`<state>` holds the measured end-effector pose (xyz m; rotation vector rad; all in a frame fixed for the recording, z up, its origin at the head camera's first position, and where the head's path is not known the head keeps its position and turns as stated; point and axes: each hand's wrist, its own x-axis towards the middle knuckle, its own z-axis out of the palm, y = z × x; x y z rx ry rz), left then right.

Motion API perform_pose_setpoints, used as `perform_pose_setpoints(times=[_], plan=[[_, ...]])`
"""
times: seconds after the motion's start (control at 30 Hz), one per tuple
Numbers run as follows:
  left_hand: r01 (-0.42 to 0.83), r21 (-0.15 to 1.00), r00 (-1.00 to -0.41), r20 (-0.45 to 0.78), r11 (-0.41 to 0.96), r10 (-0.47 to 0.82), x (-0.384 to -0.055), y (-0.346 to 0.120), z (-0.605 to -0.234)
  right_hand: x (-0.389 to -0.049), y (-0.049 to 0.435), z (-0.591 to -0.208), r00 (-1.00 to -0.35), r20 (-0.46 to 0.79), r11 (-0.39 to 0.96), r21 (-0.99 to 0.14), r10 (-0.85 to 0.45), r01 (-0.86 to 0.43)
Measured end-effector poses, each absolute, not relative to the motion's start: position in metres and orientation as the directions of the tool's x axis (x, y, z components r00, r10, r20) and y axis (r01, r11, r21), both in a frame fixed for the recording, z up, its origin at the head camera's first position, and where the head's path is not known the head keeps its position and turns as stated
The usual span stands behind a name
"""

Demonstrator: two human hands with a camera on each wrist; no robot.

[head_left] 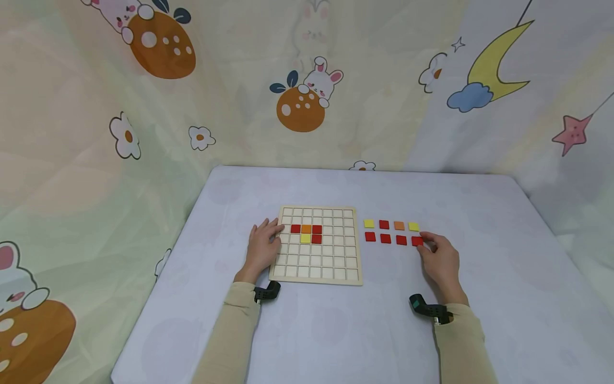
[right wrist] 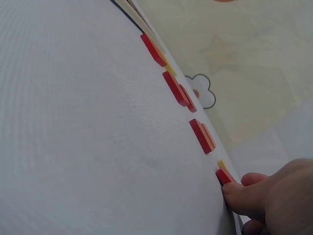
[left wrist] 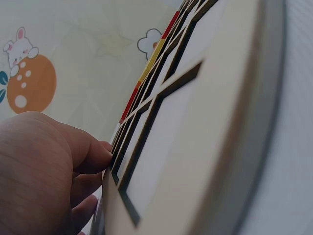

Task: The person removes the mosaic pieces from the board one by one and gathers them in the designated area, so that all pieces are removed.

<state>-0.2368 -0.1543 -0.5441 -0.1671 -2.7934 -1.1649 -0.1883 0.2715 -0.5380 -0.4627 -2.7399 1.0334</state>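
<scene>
- Plainly, your left hand (head_left: 263, 246) rested against the left edge of the wooden board (head_left: 338, 261), its fingers loosely spread and touching the rim.
- Your right hand (head_left: 440, 261) pinched the end red tile (head_left: 416, 241) between thumb and forefinger — well to the right of the board, at the right end of the near row of loose tiles. You could not tell from these views whether that tile had left the table.
- The board lay flat before you, between your two hands, its grid carrying five tiles in adjoining cells. Across the farther line, left to right, you had a left red square (head_left: 295, 229), an orange square (head_left: 306, 229) and a right red square (head_left: 316, 229). Just nearer to you sat a yellow square (head_left: 305, 238) below the orange and a lower red square (head_left: 316, 239) at its right.
- Right of the board, your loose tiles stood in two rows. The far row ran yellow tile (head_left: 369, 223), far red tile (head_left: 384, 224), orange tile (head_left: 399, 225), second yellow tile (head_left: 413, 226); the near row held three more red tiles (head_left: 386, 238) left of the pinched one.
- You wore a black device on each wrist — left (head_left: 267, 292) and right (head_left: 430, 309) — by beige sleeves (head_left: 229, 330), above a pale table (head_left: 336, 330).
- Beyond its far edge hung a patterned backdrop (head_left: 240, 80).
</scene>
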Motion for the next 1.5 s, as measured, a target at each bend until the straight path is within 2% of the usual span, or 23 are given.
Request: perform_pose_setpoints(times=[0.67,0.97,1.23,1.5], plan=[[0.155,0.701,-0.985,0.16,0.696,0.059,-0.237,-0.155,-0.545,-0.189,0.269,-0.538,-0.918,0.071,0.695,-0.677,0.389,0.242],[0.159,0.695,-0.985,0.161,0.702,0.064,-0.238,-0.155,-0.546,-0.188,0.256,-0.535,-0.893,0.134,0.669,-0.712,0.43,0.215],[0.151,0.698,-0.987,0.149,0.7,0.065,-0.237,-0.154,-0.546,-0.186,0.229,-0.535,-0.912,0.174,0.676,-0.724,0.372,0.138],[0.157,0.697,-0.985,0.162,0.699,0.06,-0.237,-0.155,-0.545,-0.19,0.193,-0.533,-0.941,0.245,0.699,-0.715,0.235,-0.012]])
